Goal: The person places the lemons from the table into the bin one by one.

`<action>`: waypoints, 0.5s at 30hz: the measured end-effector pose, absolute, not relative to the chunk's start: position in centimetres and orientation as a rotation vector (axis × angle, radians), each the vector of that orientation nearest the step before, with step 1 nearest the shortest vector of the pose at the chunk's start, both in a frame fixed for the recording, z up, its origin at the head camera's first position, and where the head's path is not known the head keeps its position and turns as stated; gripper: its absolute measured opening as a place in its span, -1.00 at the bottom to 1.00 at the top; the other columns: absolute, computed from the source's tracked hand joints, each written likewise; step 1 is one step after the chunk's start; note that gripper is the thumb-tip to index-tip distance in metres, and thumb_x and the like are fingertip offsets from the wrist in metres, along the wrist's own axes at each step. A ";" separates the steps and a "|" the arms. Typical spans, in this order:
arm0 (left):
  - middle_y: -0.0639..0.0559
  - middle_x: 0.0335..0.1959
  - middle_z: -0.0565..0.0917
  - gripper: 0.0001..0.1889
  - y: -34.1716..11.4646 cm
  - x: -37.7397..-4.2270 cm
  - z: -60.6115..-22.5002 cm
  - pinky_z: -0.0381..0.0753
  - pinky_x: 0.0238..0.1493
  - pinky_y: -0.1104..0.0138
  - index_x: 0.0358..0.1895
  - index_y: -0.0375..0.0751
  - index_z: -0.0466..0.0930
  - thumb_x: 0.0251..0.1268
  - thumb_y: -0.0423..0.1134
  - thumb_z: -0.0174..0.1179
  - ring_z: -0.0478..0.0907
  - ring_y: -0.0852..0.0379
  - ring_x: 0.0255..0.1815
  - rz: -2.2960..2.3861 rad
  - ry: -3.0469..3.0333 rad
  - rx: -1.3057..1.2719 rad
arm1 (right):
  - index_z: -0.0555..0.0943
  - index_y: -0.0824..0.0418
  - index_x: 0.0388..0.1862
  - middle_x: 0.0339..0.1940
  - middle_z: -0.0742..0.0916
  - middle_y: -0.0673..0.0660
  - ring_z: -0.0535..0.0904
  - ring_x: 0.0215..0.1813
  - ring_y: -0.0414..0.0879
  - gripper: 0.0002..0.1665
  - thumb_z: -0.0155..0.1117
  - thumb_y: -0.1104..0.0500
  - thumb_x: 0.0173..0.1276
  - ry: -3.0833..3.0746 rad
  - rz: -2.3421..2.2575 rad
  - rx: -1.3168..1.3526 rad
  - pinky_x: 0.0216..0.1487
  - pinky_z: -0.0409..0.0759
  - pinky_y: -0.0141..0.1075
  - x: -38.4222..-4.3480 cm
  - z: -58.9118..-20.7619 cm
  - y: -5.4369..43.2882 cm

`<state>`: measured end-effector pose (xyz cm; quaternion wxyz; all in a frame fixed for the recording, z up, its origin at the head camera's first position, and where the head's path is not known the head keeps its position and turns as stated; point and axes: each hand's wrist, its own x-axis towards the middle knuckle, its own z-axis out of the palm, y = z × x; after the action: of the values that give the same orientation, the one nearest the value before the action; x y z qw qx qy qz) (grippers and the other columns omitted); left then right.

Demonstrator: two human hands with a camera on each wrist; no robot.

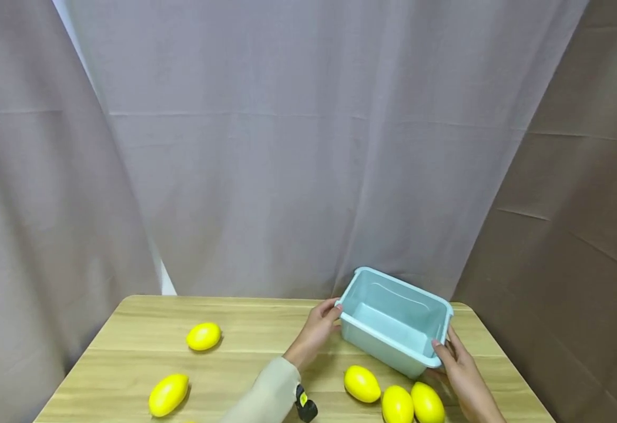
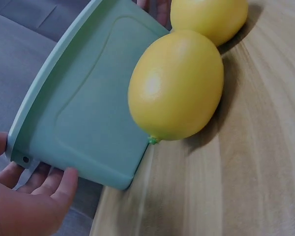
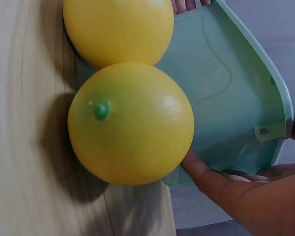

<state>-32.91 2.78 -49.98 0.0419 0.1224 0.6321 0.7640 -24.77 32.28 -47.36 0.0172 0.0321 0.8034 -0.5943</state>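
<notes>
A light blue-green plastic bin is at the right rear of the table, its opening facing up toward me and nothing inside it. My left hand grips its left end, thumb at the rim and fingers beneath. At the opposite end my right hand holds the rim with the thumb over it and the fingers on the outside. Just in front of the bin lie three yellow lemons: one lemon on the left, another in the middle, and a third near my right hand. Whether the bin's base touches the table cannot be seen.
The wooden table carries two more lemons on its left side, a farther lemon and a nearer lemon. Grey curtains hang behind the table, and a brown curtain hangs along its right side.
</notes>
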 end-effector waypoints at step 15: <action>-0.25 0.21 0.68 -0.56 3.5 -31.6 -50.0 0.66 0.25 -0.11 0.38 -0.50 0.49 0.66 -0.23 0.08 0.62 -0.16 0.27 2.461 1.887 0.292 | -0.32 0.12 0.77 0.66 0.10 0.57 0.54 0.34 0.13 -0.17 -0.19 -0.04 0.80 2.558 -1.848 0.070 0.17 0.73 -0.03 -24.0 -46.9 32.8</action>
<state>-31.57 3.47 -50.03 0.0134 0.0938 0.6057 0.7901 -23.98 32.81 -46.86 -0.0077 0.0222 0.8104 -0.5855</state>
